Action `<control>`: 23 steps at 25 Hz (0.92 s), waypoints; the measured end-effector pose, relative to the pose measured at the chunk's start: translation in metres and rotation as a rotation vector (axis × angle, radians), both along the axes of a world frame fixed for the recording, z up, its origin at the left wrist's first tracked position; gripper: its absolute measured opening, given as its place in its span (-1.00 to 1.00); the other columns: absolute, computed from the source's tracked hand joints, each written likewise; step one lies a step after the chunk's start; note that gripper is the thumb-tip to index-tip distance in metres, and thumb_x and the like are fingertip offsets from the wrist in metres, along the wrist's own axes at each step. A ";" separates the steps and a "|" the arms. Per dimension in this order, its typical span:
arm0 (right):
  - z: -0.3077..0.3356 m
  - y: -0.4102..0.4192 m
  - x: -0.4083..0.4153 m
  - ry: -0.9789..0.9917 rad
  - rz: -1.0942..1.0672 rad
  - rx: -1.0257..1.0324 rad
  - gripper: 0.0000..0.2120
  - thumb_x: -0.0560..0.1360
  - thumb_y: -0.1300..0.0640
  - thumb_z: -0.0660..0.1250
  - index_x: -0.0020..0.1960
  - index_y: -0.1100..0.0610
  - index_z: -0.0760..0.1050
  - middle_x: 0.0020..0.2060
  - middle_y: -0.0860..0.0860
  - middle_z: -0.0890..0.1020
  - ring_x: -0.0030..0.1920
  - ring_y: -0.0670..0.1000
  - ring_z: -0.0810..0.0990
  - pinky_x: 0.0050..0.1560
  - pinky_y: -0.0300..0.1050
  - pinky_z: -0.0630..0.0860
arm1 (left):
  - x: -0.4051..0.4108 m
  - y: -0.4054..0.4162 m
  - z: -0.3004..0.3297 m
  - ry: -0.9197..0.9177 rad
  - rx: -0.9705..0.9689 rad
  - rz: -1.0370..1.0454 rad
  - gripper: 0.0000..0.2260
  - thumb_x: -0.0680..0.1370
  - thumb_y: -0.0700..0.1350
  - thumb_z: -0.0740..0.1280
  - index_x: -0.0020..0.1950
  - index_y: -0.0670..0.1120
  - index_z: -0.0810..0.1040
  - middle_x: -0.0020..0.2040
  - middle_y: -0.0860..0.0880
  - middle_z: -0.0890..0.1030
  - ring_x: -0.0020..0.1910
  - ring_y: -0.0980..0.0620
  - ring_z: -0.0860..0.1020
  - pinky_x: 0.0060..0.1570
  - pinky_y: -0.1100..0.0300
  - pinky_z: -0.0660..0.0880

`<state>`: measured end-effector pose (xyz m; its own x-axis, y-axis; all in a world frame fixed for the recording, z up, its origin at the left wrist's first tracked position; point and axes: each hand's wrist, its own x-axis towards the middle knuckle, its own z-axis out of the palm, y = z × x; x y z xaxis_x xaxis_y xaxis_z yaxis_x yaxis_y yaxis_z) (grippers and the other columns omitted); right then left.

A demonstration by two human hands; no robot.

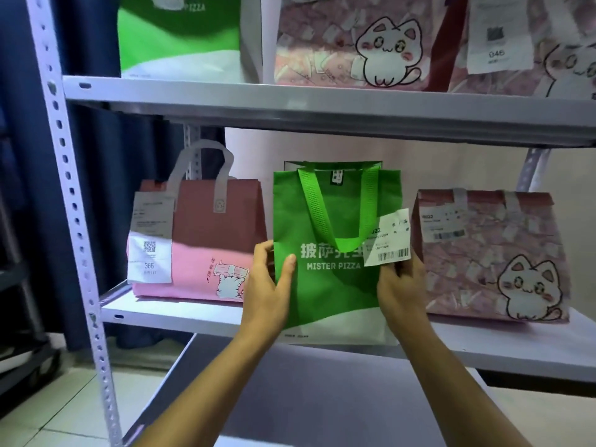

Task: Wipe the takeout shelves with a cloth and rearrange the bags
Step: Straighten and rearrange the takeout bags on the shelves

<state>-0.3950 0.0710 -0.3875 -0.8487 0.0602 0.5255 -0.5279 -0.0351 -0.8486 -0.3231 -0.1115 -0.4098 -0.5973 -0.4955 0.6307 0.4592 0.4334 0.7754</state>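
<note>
Green Mister Pizza bag [329, 285] gripped at both side edges, standing upright at the front of the middle shelf [167, 312].

Left hand [267, 285] clamped on the left edge, thumb across the front; right hand [401, 285] curled round the right edge, just under the receipt [388, 241]. Left of the left fingers, a pink bag [200, 253]; right of the right fingers, a cat-print bag [490, 253].

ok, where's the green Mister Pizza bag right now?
Head view, centre: the green Mister Pizza bag is on the middle shelf, gripped by both hands, between two pink bags.
</note>
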 end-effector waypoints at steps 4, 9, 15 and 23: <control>-0.011 0.004 -0.001 0.035 -0.020 0.011 -0.61 0.64 0.23 0.26 0.30 -0.22 0.40 -0.06 -0.54 0.55 0.03 -0.57 0.46 -0.10 -0.63 0.41 | 0.019 0.004 -0.047 -0.073 -0.075 -0.019 -0.70 0.58 -0.02 0.37 0.24 0.24 0.40 0.10 0.27 0.62 0.11 0.24 0.59 0.00 0.36 0.53; -0.039 0.009 -0.001 0.020 -0.067 0.094 -0.82 0.64 -0.01 0.26 0.11 -0.32 0.45 -0.01 -0.45 0.57 0.05 -0.38 0.52 -0.13 -0.50 0.49 | 0.006 0.006 -0.053 -0.125 -0.109 0.005 -0.78 0.63 -0.10 0.28 0.22 0.18 0.42 0.03 0.21 0.63 0.01 0.23 0.58 -0.07 0.34 0.49; -0.067 0.012 -0.011 -0.068 -0.143 0.351 -0.64 0.58 -0.05 0.21 0.36 -0.25 0.30 0.18 -0.18 0.49 0.12 -0.13 0.50 0.15 -0.10 0.44 | -0.020 -0.002 -0.045 -0.227 -0.179 0.021 -0.80 0.63 -0.11 0.27 0.24 0.06 0.42 0.03 0.13 0.60 -0.02 0.16 0.56 -0.13 0.38 0.40; -0.069 0.010 -0.020 -0.108 -0.168 0.434 -0.51 0.59 -0.07 0.16 0.50 -0.20 0.17 0.23 -0.10 0.46 0.19 -0.04 0.46 0.25 0.01 0.45 | -0.015 -0.010 -0.037 -0.234 -0.321 0.145 -0.59 0.53 -0.23 0.40 0.36 -0.05 0.42 0.10 -0.01 0.48 0.03 -0.01 0.52 -0.01 0.13 0.45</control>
<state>-0.4146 0.0808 -0.4562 -0.8972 -0.0046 0.4416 -0.4039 0.4127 -0.8164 -0.3382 -0.1215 -0.4464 -0.6813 -0.3850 0.6226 0.2039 0.7171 0.6665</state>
